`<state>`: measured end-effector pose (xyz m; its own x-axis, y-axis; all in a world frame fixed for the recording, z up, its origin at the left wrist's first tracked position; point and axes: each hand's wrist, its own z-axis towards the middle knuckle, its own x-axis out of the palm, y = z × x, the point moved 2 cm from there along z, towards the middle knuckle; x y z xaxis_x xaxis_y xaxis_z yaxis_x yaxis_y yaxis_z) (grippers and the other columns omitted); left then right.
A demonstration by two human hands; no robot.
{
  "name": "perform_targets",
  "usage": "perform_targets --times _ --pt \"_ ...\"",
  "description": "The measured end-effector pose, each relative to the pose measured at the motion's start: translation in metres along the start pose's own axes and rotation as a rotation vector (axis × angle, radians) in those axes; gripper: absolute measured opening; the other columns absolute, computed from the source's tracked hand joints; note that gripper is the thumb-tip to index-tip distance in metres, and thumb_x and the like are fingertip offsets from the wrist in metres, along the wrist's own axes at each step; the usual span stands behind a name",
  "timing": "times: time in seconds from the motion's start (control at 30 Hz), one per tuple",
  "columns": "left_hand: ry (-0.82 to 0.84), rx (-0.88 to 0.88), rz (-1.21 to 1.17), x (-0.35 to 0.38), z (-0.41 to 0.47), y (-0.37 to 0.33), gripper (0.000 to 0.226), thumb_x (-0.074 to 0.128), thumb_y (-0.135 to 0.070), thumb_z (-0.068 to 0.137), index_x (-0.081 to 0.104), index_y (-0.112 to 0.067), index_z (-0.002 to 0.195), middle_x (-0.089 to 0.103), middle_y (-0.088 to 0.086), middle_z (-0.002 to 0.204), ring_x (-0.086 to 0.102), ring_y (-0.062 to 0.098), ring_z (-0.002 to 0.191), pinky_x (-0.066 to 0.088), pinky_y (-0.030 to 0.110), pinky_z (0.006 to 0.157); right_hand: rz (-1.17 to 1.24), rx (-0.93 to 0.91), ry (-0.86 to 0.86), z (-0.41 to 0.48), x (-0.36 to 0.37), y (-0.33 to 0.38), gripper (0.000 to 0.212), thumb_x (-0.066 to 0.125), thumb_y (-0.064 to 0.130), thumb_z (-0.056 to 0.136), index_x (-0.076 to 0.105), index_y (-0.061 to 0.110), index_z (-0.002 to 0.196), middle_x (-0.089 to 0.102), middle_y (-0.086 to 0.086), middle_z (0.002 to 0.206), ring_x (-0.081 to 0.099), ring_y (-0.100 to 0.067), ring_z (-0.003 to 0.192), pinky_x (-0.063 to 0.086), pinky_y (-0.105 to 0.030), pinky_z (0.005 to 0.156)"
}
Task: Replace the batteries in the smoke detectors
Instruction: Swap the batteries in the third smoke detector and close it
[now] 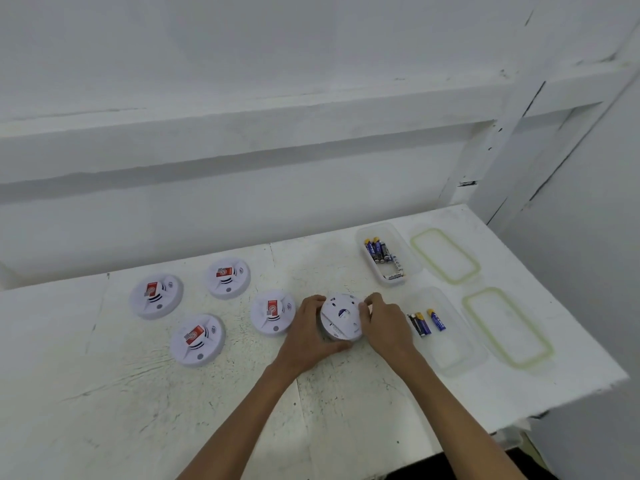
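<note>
Left hand (pixel 310 332) curls round the upturned smoke detector (pixel 341 317) mid-frame, steadying it i guess; right hand (pixel 384 323) pinches its right rim, probably to twist the back off; battery tubs (pixel 403 249) parked just right, within reach.

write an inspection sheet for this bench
surface: scuffed white painted table, paint cracked
job's things: four round white plastic smoke detectors with red stickers, face up, left; fifth round white detector, back up, held; blue cylindrical batteries in the far clear plastic box and near clear plastic box
clutter: two clear plastic lids with green seals, right of the boxes
hands: left hand and right hand grip the fifth detector's rim
cables: nothing seen
surroundings: white wall with ledge, white post at right
</note>
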<state>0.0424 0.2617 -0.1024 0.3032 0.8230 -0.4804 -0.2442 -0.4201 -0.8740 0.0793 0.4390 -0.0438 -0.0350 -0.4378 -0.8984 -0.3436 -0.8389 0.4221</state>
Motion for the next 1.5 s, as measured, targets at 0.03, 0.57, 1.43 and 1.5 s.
perform_targets --times 0.03,0.57,1.43,1.5 --pt "-0.005 0.001 -0.009 0.001 0.0 0.0 0.085 0.097 -0.046 0.054 0.043 -0.045 0.12 0.056 -0.008 0.121 0.056 0.005 0.111 0.051 0.022 0.093 -0.004 -0.012 -0.011 -0.002 -0.001 0.001 0.036 0.041 0.039 0.104 0.054 0.012 0.125 0.067 -0.009 0.105 0.061 -0.021 0.087 0.046 -0.026 0.062" --pt "0.097 -0.052 -0.182 0.004 -0.003 -0.003 0.137 0.091 -0.053 0.061 0.006 -0.016 0.163 0.052 -0.023 0.143 0.051 -0.002 0.133 0.041 0.021 0.112 -0.118 -0.192 0.052 -0.012 0.001 0.014 0.079 0.062 0.067 0.079 0.044 0.026 0.145 0.048 0.001 0.132 0.04 -0.021 0.121 0.046 -0.039 0.09" --pt "0.134 -0.105 -0.118 0.008 0.003 0.004 0.126 0.091 -0.06 0.054 0.014 -0.045 0.153 0.051 -0.022 0.144 0.048 0.003 0.137 0.037 0.042 0.12 -0.193 -0.264 0.194 0.001 -0.015 0.038 0.066 0.067 0.052 0.078 0.05 0.01 0.125 0.048 -0.008 0.117 0.044 -0.024 0.108 0.043 -0.03 0.079" --pt "0.122 -0.107 -0.113 0.008 0.005 0.004 0.139 0.091 -0.066 0.053 0.006 -0.04 0.159 0.052 -0.018 0.147 0.047 0.002 0.138 0.036 0.043 0.12 -0.248 -0.245 0.238 0.005 -0.014 0.046 0.061 0.066 0.05 0.081 0.049 0.008 0.122 0.048 -0.01 0.116 0.046 -0.026 0.108 0.039 -0.03 0.075"
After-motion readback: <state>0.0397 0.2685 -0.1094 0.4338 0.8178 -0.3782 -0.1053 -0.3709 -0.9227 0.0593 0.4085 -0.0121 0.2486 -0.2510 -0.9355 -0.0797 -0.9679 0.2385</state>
